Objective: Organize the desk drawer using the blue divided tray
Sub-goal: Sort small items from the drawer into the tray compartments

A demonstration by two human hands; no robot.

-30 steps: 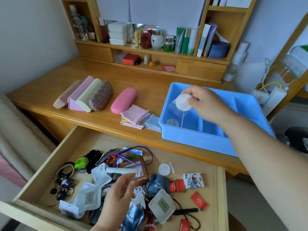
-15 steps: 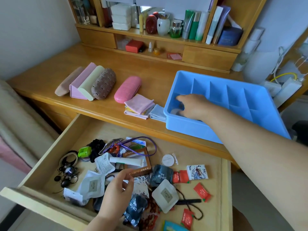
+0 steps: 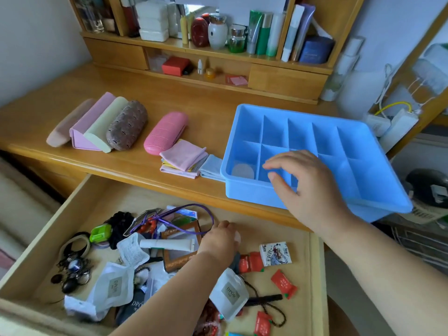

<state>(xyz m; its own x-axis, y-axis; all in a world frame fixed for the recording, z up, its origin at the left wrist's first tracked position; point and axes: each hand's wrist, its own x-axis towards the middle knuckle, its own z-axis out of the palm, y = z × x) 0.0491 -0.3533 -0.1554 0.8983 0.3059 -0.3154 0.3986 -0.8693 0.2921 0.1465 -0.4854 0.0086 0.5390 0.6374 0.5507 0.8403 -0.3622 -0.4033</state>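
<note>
The blue divided tray (image 3: pixel 303 112) stands on the desk's right side, with one round white packet (image 3: pixel 243 171) lying in its near-left compartment. My right hand (image 3: pixel 308 187) hovers over the tray's front compartments, fingers relaxed and holding nothing. Below, the open wooden drawer (image 3: pixel 126 200) is full of jumbled small items: white sachets (image 3: pixel 114 284), a white tube (image 3: pixel 167 244), red candy wrappers (image 3: pixel 282 282), hair ties (image 3: pixel 75 246). My left hand (image 3: pixel 219 241) reaches into the drawer's middle, fingers curled over a small round white packet (image 3: pixel 238 237) that is mostly hidden.
Several glasses cases (image 3: pixel 126 124) and a pink case (image 3: pixel 166 132) lie in a row on the desk's left. Folded cloths (image 3: pixel 183 156) sit beside the tray. Bottles and jars (image 3: pixel 218 30) fill the back shelf. A power strip (image 3: pixel 397 124) lies behind the tray.
My right hand put the round packet into the tray's near-left compartment and lifted out with nothing in it. My left hand moved right across the drawer onto the other small round packet.
</note>
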